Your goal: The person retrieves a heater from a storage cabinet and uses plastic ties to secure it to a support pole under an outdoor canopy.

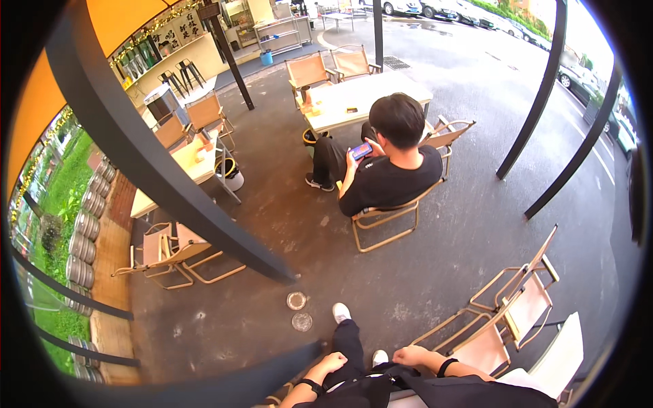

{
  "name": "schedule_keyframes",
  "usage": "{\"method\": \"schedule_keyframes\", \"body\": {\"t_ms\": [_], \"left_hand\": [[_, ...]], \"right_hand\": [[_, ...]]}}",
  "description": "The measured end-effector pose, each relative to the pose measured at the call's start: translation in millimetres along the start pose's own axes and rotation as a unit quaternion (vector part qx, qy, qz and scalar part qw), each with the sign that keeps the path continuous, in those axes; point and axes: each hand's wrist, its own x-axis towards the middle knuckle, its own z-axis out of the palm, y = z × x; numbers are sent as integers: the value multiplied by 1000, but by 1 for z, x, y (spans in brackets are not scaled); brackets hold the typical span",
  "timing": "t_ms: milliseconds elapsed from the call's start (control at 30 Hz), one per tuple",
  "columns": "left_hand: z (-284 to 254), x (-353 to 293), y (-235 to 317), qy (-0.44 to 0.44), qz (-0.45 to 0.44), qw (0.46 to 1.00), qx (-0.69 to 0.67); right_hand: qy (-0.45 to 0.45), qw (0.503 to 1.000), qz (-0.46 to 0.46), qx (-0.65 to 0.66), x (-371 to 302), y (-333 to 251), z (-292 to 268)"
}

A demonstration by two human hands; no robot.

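My left hand (332, 363), with a dark band on its wrist, hangs over my dark trousers, its fingers curled in. My right hand (411, 355) is loosely closed as well, near my other leg, with a black band on the wrist. Nothing shows in either hand. Both are apart from the furniture; closest to the right one is a folding chair (481, 348) with a tan seat. My white shoes (341, 312) are on the dark pavement, one ahead of the other.
Ahead, a seated person (394, 177) in black holds a phone (361, 151) beside a pale table (367, 98). Dark posts (170, 183) rise at left and right (537, 102). At left are another table (178, 170), folding chairs (178, 253) and metal kegs (83, 236). Cars are parked far off.
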Motion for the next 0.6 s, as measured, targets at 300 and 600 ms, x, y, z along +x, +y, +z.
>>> {"method": "schedule_keyframes", "body": {"t_ms": [300,600], "left_hand": [[-196,57,17,57,2,980,-189],[-365,41,-94,135,-54,909,-390]], "right_hand": [[25,997,-56,-36,169,-97,-174],[136,980,-142,38,409,-269,-392]]}}
